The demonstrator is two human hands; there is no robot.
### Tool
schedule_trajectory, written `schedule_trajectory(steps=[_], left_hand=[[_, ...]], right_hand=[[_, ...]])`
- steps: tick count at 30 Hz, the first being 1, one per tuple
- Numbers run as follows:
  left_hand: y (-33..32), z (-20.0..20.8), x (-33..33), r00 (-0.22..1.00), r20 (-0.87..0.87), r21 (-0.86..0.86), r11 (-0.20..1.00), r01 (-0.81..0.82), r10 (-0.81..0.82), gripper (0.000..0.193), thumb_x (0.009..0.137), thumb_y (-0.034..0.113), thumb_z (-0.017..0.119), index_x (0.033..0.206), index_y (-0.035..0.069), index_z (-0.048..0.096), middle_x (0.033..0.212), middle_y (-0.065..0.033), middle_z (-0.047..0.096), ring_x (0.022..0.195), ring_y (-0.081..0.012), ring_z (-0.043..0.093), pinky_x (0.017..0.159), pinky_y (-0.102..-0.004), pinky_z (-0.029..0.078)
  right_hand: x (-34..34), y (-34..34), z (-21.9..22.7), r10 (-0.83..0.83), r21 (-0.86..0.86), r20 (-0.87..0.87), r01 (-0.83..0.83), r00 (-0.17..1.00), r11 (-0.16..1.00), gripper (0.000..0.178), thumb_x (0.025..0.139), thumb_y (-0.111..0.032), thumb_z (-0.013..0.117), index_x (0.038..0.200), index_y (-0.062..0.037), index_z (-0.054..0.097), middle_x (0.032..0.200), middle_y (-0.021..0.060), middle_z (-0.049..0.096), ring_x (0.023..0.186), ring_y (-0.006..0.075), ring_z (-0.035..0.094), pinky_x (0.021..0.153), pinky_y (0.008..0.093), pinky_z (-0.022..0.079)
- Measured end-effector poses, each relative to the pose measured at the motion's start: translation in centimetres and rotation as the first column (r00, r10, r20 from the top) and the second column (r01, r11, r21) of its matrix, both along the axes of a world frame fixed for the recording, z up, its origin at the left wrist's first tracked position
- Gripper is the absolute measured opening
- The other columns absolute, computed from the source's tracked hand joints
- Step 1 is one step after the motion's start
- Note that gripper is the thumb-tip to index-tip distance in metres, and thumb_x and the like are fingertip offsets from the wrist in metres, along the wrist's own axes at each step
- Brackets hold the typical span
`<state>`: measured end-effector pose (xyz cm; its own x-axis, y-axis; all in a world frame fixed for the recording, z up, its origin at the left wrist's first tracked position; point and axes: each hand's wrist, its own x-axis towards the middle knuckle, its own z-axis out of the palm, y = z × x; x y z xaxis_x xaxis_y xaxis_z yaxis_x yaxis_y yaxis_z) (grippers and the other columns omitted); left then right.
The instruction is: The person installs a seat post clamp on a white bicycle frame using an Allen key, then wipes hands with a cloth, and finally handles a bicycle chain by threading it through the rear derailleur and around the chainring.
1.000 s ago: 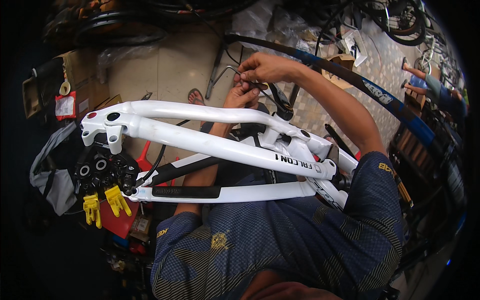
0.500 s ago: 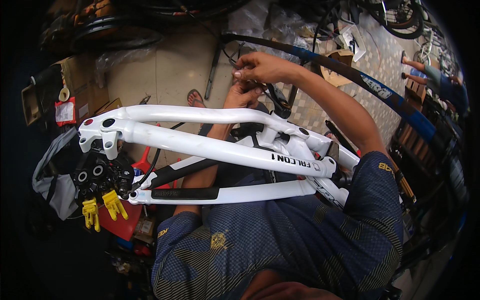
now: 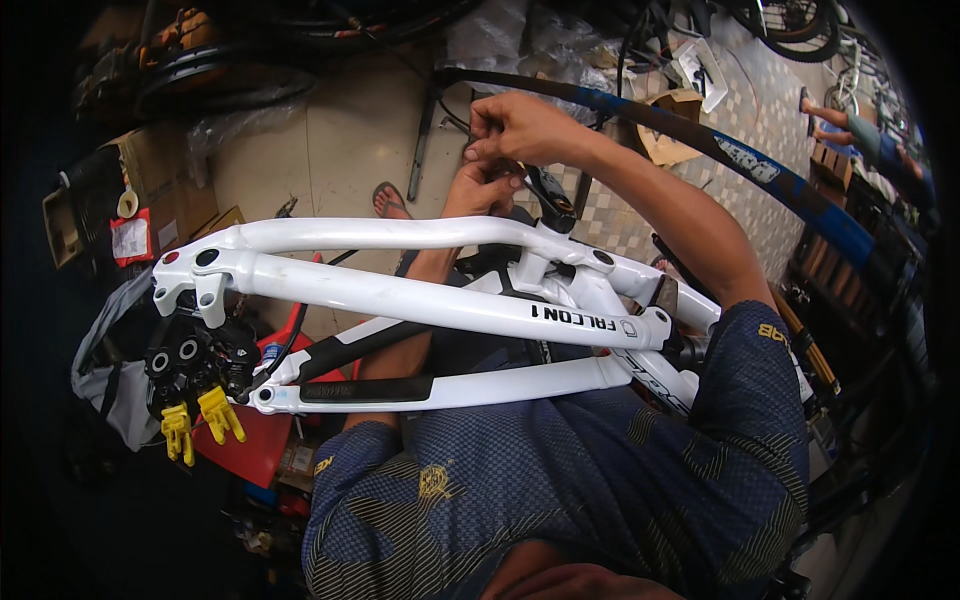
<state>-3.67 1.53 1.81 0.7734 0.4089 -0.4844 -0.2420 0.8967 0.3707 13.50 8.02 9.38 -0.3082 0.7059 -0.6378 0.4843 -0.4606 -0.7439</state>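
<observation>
A white bicycle frame (image 3: 400,292) with black and red details lies across my lap. My left arm passes beneath its tubes, and my left hand (image 3: 482,190) comes out past the far tube, fingers pinched. Just above it my right hand (image 3: 515,130) is bent down, its fingertips closed and nearly meeting the left ones. What both hands pinch is small and hidden by the fingers. A thin dark cable (image 3: 452,118) runs up to the right fingers. Close beside the hands, a black part (image 3: 550,195) stands out from the frame.
Black brake calipers (image 3: 190,355) with yellow spacers (image 3: 218,415) hang at the frame's left end. A long blue and black tube (image 3: 745,165) crosses the right side. Cardboard boxes (image 3: 165,185), a red stool (image 3: 240,448) and bicycle wheels (image 3: 225,80) stand around. Another person (image 3: 880,150) is at far right.
My right hand has shifted slightly up, its fingers still close to the left hand. The view has moved a little over the frame. The person at far right has changed position.
</observation>
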Motion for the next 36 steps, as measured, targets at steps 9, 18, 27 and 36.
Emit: schedule_trajectory(steps=[9,18,27,36], left_hand=[[-0.4,-0.1,0.1,0.986,-0.157,-0.031,0.998,-0.059,0.053,0.014,0.088,0.009,0.077,0.094,0.001,0.066,0.066,0.0010,0.054,0.047,-0.0069,0.038,0.044,-0.0249,0.032],[0.0,0.2,0.1,0.995,-0.102,0.018,1.000,0.022,-0.020,0.012,0.087,0.002,0.073,0.097,-0.001,0.067,0.064,-0.0004,0.052,0.048,-0.0074,0.037,0.045,-0.0252,0.029],[-0.1,0.3,-0.4,0.999,0.001,0.066,0.997,0.032,-0.033,0.010,0.089,0.001,0.071,0.098,-0.002,0.068,0.061,0.0003,0.047,0.049,-0.0087,0.037,0.047,-0.0265,0.029],[-0.4,0.5,-0.6,0.998,0.042,0.065,0.997,0.046,-0.049,0.021,0.091,0.018,0.075,0.100,0.000,0.068,0.062,0.0017,0.051,0.051,-0.0088,0.040,0.049,-0.0270,0.031]], right_hand=[[-0.8,0.4,0.3,-0.244,-0.192,-0.314,0.190,0.917,0.963,0.047,0.093,-0.051,0.067,0.118,-0.0114,0.071,0.103,0.0056,0.069,0.092,0.0151,0.063,0.070,0.0289,0.050],[-3.5,3.4,1.9,0.103,0.091,0.032,-0.106,0.994,0.990,0.042,0.090,-0.050,0.070,0.096,-0.0076,0.073,0.077,0.0057,0.070,0.069,0.0214,0.066,0.063,0.0334,0.052],[-5.6,2.3,0.2,-0.006,0.239,0.393,-0.096,0.920,0.966,0.047,0.089,-0.041,0.073,0.105,0.0020,0.066,0.067,0.0114,0.067,0.060,0.0247,0.067,0.056,0.0330,0.054],[-3.0,1.0,-1.7,-0.754,-0.741,-0.355,0.325,0.553,0.587,0.032,0.090,-0.030,0.077,0.105,-0.0056,0.064,0.078,0.0002,0.064,0.059,0.0084,0.059,0.048,0.0215,0.044]])
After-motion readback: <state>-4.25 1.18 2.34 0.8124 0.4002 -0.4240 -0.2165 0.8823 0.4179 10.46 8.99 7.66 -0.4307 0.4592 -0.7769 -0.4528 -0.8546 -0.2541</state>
